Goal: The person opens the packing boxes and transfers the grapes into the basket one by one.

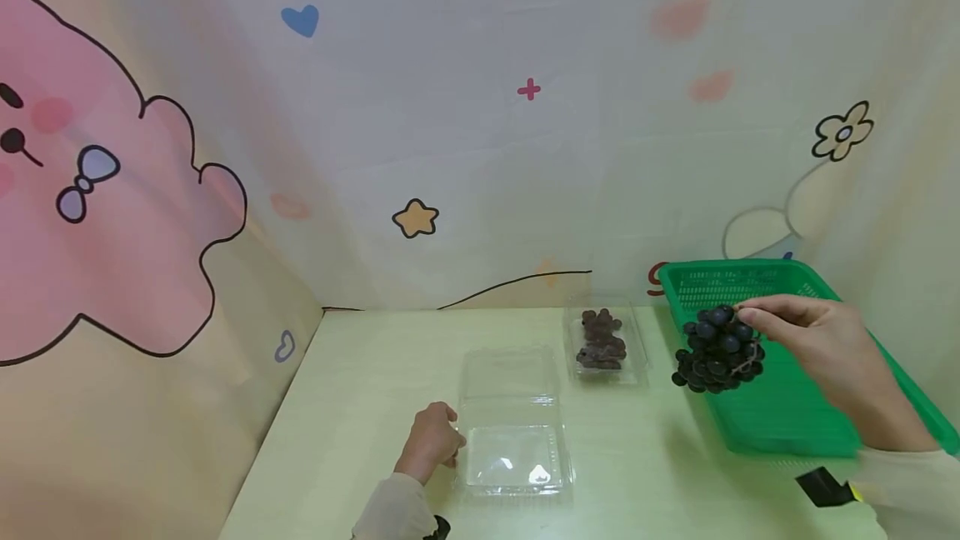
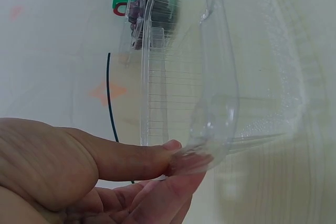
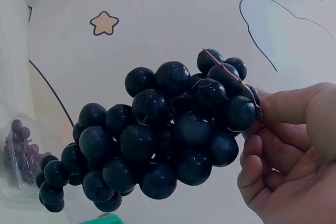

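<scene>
Grapes (image 1: 712, 354) hang stem-pinched in the right hand (image 1: 836, 357), prob so none get squished, while the left hand (image 1: 432, 442) pinches the clear box (image 1: 512, 458), I guess to steady it.

On your tabletop (image 1: 360, 407): near box (image 1: 512, 403), your left hand (image 1: 432, 442) at its left edge; far box (image 1: 636, 348) behind it, rightward, grapes (image 1: 602, 342) inside; basket (image 1: 787, 411) farther right. Bunch (image 1: 718, 350) in your right hand (image 1: 836, 348), before the basket's left side in head view.
</scene>
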The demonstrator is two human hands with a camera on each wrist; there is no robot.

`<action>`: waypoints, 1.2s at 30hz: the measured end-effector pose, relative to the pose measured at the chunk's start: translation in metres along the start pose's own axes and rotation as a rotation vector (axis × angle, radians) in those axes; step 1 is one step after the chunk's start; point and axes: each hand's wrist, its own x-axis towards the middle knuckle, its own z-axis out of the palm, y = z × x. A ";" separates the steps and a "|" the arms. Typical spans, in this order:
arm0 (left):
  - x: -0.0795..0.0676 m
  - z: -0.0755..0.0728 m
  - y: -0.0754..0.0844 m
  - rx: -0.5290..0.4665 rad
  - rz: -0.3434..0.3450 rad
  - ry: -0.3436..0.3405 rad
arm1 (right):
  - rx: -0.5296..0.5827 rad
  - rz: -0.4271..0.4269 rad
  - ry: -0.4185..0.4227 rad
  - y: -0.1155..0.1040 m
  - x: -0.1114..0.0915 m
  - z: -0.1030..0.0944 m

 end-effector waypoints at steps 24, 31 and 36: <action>0.003 0.000 -0.006 -0.005 -0.002 -0.004 | 0.005 0.035 0.116 0.028 -0.006 -0.027; 0.003 0.001 -0.008 -0.004 -0.003 0.000 | 0.104 -0.044 0.210 0.038 -0.007 -0.032; 0.003 0.000 -0.006 -0.001 -0.002 0.002 | 0.083 -0.061 0.253 0.045 -0.008 -0.033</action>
